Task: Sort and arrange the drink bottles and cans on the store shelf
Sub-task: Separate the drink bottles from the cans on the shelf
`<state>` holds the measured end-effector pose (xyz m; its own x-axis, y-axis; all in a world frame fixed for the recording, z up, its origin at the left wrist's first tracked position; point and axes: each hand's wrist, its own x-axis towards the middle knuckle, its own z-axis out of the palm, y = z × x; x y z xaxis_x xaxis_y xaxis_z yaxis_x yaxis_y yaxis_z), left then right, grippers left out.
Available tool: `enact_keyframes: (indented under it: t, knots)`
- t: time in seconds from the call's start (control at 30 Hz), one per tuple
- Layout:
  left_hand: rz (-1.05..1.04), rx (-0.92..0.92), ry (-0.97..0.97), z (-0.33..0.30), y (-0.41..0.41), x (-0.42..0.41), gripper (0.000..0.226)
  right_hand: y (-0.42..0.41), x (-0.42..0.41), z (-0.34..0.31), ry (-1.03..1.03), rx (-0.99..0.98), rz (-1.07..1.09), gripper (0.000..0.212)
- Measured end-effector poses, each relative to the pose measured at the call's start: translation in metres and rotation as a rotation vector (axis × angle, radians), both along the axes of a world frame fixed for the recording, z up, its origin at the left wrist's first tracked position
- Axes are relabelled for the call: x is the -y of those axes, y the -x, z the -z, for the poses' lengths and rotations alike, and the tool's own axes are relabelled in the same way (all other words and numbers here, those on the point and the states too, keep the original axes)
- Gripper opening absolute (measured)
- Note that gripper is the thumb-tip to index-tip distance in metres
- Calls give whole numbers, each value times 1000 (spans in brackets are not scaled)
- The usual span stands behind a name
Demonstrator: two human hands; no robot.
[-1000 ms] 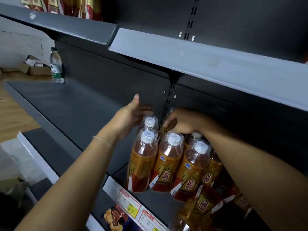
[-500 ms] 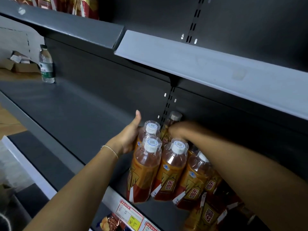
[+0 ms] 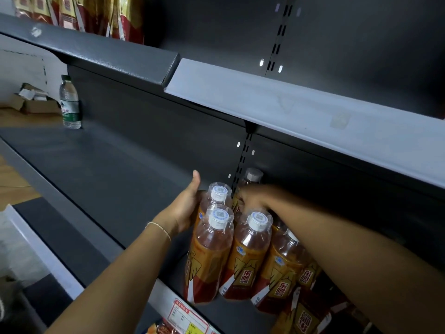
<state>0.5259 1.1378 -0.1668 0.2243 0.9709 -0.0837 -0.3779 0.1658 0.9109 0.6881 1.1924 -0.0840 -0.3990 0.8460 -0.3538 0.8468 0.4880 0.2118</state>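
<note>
A: What is being risked here?

B: A toppling row, most likely. The rear bottle point(image 3: 218, 201) is being pressed from its left side by the left hand point(image 3: 185, 208), thumb raised and palm flat against it, the fingers hidden behind it; whether they are curled round it cannot be told. If too much force is being applied, the front bottle point(image 3: 212, 256) just before it could be knocked toward the shelf edge point(image 3: 168, 297) and off.

A: And the right hand point(image 3: 252, 201)?

B: It is being lowered among the bottles near the dark-capped bottle point(image 3: 250, 179) at the back panel. Its fingers are being bent downward, but whether anything is being pinched cannot be told. Neighbouring caps could be clipped by the forearm.

A: How are the bottles looking?

B: Clear plastic, amber liquid, white caps under film seals, gold and red labels. They are being kept upright and tightly packed on the dark middle shelf point(image 3: 108, 177).
</note>
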Motion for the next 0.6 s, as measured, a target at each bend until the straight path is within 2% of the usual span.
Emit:
enact_keyframes:
  t: [0.03, 0.13, 0.23, 0.3, 0.4, 0.5, 0.6]
  knots:
    - [-15, -7, 3, 1, 1, 0, 93, -1, 1, 0, 2, -32, -2, 10]
    - [-28, -54, 12, 3, 3, 3, 96, -3, 8, -8, -3, -156, -22, 33]
    - [-47, -118, 6, 1, 5, 7, 100, -7, 13, -21, -46, -264, -8, 39]
    - [-89, -188, -18, -5, 6, 13, 88, -12, 17, -32, -43, -339, 17, 54]
    - [-210, -317, -63, -17, 9, 19, 89, -24, 20, -48, -17, -612, 132, 70]
    - [-383, -376, -159, -36, 7, 24, 68, -36, 25, -61, 20, -921, 290, 66]
    - [-441, -470, -317, -62, 3, 32, 54, -48, 35, -68, 87, -1258, 416, 46]
